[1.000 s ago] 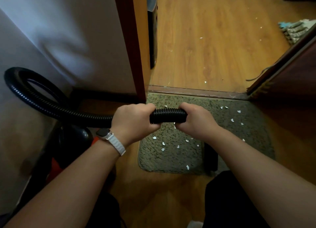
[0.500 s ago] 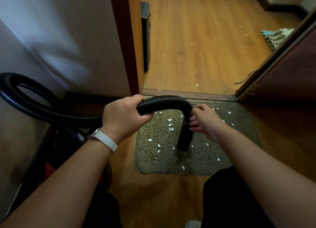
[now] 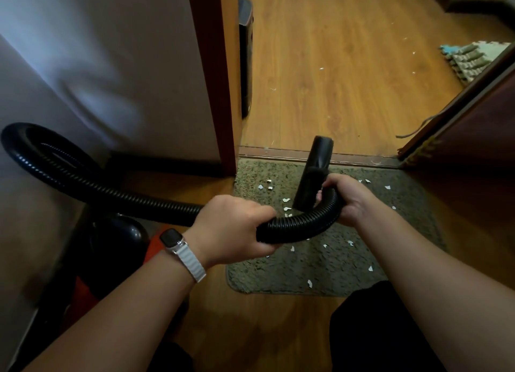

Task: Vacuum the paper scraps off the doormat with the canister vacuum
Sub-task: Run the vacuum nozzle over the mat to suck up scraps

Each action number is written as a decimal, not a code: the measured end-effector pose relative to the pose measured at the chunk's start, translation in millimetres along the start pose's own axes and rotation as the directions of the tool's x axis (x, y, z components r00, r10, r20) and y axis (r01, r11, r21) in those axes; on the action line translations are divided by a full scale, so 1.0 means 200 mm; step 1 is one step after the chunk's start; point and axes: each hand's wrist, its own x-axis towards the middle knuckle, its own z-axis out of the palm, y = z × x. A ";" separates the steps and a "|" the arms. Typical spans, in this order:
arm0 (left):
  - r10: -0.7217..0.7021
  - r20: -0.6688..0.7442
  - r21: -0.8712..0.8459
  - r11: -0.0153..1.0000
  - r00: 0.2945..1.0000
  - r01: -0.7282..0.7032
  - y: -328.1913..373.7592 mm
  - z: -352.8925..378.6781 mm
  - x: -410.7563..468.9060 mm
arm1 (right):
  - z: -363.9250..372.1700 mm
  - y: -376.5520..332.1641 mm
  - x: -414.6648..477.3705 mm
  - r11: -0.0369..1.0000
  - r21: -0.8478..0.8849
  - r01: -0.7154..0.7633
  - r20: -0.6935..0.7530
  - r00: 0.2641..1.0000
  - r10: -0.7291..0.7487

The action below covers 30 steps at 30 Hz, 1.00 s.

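A grey-green doormat [image 3: 342, 263] lies before the doorway, sprinkled with several white paper scraps [image 3: 287, 208]. My left hand [image 3: 231, 229] grips the black ribbed vacuum hose [image 3: 125, 196] in its middle. My right hand [image 3: 348, 197] holds the hose where it bends into the smooth black end tube [image 3: 313, 176], which points up and away over the mat's far part. The hose loops back to the left wall. The black and red canister [image 3: 111, 249] sits on the floor at the lower left, partly hidden by my left arm.
A door frame [image 3: 214, 73] and white wall stand on the left. An open dark door [image 3: 471, 137] is on the right. Beyond the threshold [image 3: 278, 151] lies a wooden floor with scattered scraps, a dark upright box [image 3: 246, 54] and a foam mat piece [image 3: 471, 56].
The hose end swung from pointing down at the mat to pointing up and away. My right hand turned under the bend, and both hands moved slightly lower in view.
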 end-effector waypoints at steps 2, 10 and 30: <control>0.007 0.043 0.001 1.000 0.999 -0.007 -0.01 0.04 -0.01 | 0.00 0.00 0.04 0.991 -0.129 0.042 -0.068 0.996 -0.051; 0.011 0.092 -0.017 1.000 0.996 -0.010 -0.05 0.09 0.01 | -0.08 0.00 -0.01 0.878 -0.479 0.014 -0.030 0.999 -0.032; 0.034 -0.216 0.123 0.992 0.976 -0.008 -0.08 -0.11 0.11 | -0.17 0.03 -0.21 0.579 -0.800 0.159 0.116 0.987 -0.110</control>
